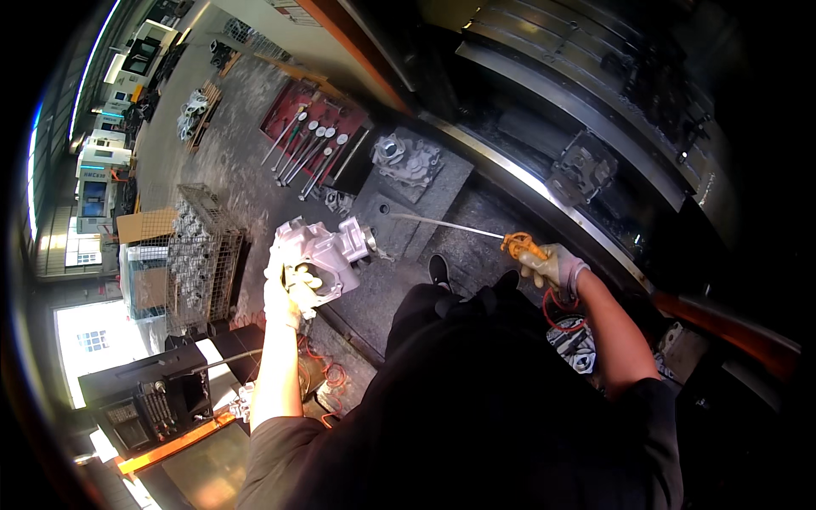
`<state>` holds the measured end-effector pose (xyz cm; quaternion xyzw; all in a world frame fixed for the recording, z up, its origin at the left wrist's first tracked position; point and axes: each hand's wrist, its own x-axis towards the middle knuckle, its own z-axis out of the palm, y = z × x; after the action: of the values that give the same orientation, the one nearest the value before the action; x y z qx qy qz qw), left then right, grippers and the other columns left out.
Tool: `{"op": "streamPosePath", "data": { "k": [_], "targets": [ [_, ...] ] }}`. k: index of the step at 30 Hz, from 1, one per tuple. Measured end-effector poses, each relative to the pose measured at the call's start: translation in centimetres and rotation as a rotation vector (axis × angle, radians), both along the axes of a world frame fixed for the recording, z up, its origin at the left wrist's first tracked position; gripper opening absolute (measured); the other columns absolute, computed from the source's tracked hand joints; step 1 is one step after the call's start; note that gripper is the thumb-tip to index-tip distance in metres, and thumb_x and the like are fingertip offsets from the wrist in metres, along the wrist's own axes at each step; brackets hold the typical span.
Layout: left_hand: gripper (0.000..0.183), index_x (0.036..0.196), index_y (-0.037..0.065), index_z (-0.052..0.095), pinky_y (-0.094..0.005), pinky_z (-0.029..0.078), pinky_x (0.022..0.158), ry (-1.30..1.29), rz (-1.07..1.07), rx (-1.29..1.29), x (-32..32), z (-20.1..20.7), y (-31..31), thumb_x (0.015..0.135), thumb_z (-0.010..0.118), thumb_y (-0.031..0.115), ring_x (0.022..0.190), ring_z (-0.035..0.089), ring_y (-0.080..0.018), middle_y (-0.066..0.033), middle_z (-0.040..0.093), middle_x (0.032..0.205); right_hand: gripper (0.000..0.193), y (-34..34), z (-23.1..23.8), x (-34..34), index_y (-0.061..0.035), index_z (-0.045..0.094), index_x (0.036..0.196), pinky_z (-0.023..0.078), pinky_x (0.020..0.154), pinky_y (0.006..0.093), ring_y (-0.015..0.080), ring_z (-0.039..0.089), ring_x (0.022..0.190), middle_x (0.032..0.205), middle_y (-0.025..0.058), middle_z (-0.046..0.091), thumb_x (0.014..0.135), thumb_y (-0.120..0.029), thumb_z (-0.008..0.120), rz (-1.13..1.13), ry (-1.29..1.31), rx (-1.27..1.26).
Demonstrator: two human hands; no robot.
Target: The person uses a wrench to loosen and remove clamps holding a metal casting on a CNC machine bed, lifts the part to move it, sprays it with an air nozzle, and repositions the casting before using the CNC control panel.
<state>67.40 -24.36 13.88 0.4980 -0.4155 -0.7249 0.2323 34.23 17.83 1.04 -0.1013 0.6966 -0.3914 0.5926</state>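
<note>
Head view shows the left hand (289, 297), in a pale glove, clamped on a silvery metal casting (310, 246), its fingers bent over the part beside a dark opening. The casting is held up by the left edge of a grey table (455, 177); a short round neck sticks out from its right side. The right hand (559, 270), also gloved, is closed around an orange air gun (520, 245). From the gun a long thin metal nozzle (459, 226) points left across the table, its tip apart from the casting. A red hose (551, 321) loops below the right hand; where it joins is hidden.

Near the table's far edge lies a second casting (412, 161), greyer, with a round collar at its left corner. Beyond the table's far left corner, several long-stemmed gauges (314, 140) lie side by side, reaching over the near edge of a red tray (280, 110). Further left stands a wire cage (231, 255) holding many small metal parts (191, 255).
</note>
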Motion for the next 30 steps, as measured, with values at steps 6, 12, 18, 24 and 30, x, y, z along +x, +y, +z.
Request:
{"op": "streamPosePath", "data": {
  "k": [6,12,18,24,30],
  "targets": [
    [0.06,0.102,0.004,0.065,-0.0427,0.06,0.074,-0.034,-0.114,-0.043,-2.2,0.2,0.5,0.097,0.062,0.064,0.07,0.066,-0.0242,-0.0072,0.065,0.084,0.052,2.5,-0.5,-0.1,-0.0089,0.075,0.091,0.047,0.06,0.0299,0.0122,0.058,0.057,0.062,0.0022,0.064,0.093,-0.061,0.069,0.1,0.047,0.013],
    [0.054,0.097,0.008,0.064,-0.0387,0.051,0.065,0.034,-0.256,0.174,-6.8,-2.8,0.7,0.1,0.057,0.061,0.065,0.057,-0.0216,-0.0024,0.058,0.076,0.053,5.8,-0.1,-0.5,-0.0095,0.074,0.095,0.05,0.067,0.0318,0.0124,0.062,0.066,0.064,0.002,0.064,0.093,-0.062,0.068,0.005,0.09,0.026],
    [0.041,0.113,0.008,0.069,-0.0358,0.054,0.061,-0.054,-0.354,0.104,-14.9,-8.2,0.0,0.101,0.064,0.047,0.068,0.063,-0.0168,-0.0027,0.066,0.085,0.055,12.4,-0.3,0.9,-0.002,0.069,0.111,0.055,0.077,0.0331,0.0157,0.068,0.081,0.088,0.0094,0.072,0.093,-0.054,0.074,-0.327,0.031,-0.134],
    [0.038,0.083,0.006,0.07,-0.038,0.055,0.057,-0.513,-1.091,-1.348,-25.6,-6.7,9.2,0.095,0.071,0.042,0.054,0.067,-0.0227,-0.0121,0.067,0.062,0.047,17.2,5.9,1.7,-0.0056,0.066,0.112,0.056,0.082,0.0431,0.037,0.072,0.09,0.1,0.0186,0.074,0.088,-0.044,0.076,-0.607,0.784,0.506],
    [0.044,0.09,0.01,0.075,-0.0442,0.057,0.075,-0.573,-1.615,-1.716,-39.6,-7.6,11.1,0.092,0.068,0.054,0.078,0.073,-0.0345,-0.0131,0.075,0.083,0.024,19.1,5.8,1.8,-0.003,0.067,0.115,0.055,0.085,0.0317,0.0155,0.068,0.097,0.109,0.006,0.073,0.099,-0.02,0.067,-1.019,0.269,-0.033]
  ]
}}
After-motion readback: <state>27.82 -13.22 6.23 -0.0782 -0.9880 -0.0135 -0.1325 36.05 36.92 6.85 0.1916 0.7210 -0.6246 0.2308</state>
